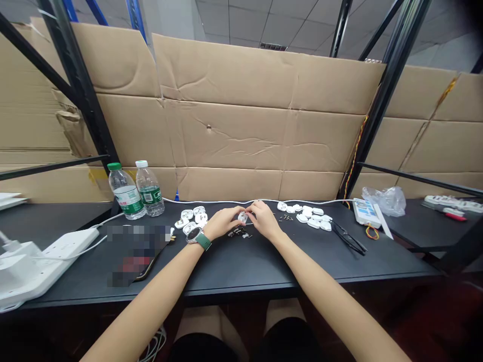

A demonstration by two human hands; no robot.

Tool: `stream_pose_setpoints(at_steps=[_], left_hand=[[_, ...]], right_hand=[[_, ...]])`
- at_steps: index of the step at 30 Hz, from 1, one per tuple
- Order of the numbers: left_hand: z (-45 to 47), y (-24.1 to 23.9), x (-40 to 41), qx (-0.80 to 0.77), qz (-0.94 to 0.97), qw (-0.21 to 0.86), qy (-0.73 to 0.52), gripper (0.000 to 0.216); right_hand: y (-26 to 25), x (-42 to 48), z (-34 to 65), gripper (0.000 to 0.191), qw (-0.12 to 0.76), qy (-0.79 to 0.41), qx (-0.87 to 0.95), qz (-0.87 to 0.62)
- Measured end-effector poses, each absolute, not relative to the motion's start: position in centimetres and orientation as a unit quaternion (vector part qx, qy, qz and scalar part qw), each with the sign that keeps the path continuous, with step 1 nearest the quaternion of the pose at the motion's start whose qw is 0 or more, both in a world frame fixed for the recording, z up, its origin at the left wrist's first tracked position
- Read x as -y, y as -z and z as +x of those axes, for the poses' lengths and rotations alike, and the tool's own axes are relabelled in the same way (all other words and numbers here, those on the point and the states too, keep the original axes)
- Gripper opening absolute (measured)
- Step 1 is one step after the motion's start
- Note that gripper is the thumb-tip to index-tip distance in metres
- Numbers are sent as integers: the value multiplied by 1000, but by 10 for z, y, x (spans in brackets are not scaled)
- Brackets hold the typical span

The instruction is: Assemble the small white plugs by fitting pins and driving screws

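- A small white plug part (242, 216) sits between the fingertips of both hands, just above the black table (241, 266).
- The left hand (223, 221) pinches it from one side, fingers curled around it.
- The right hand (264, 219) pinches the other side, fingers bent and closed on the same piece.
- To do this well, I think both hands should hold the piece steady and low over the table, so nothing tiny drops far.
- Just under the fingers lie small dark screws and bits (238, 233).
- Beside the left fingers is a pile of white plug shells (191, 220).
- Past the right fingers is another pile of white shells (311, 216).
- Two water bottles (136, 191) stand well off to the left.
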State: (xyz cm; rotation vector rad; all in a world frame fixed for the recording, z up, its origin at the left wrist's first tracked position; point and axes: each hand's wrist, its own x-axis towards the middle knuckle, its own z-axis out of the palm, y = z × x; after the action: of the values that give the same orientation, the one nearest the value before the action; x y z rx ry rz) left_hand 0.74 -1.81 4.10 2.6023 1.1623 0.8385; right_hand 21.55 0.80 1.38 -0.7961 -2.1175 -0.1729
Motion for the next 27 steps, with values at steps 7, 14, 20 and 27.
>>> stream_pose_setpoints(at_steps=[7, 14, 20, 27], left_hand=[[8, -39, 17, -394, 867, 118, -282, 41], [9, -40, 19, -390, 863, 138, -291, 52], [9, -39, 18, -378, 866, 144, -294, 54], [10, -41, 21, -390, 863, 140, -288, 52]], right_hand=[[-15, -6, 215, 14, 414, 90, 843, -332], [-17, -4, 215, 15, 398, 105, 845, -342], [-21, 0, 214, 21, 357, 152, 847, -364], [-26, 10, 213, 24, 322, 163, 844, -397]])
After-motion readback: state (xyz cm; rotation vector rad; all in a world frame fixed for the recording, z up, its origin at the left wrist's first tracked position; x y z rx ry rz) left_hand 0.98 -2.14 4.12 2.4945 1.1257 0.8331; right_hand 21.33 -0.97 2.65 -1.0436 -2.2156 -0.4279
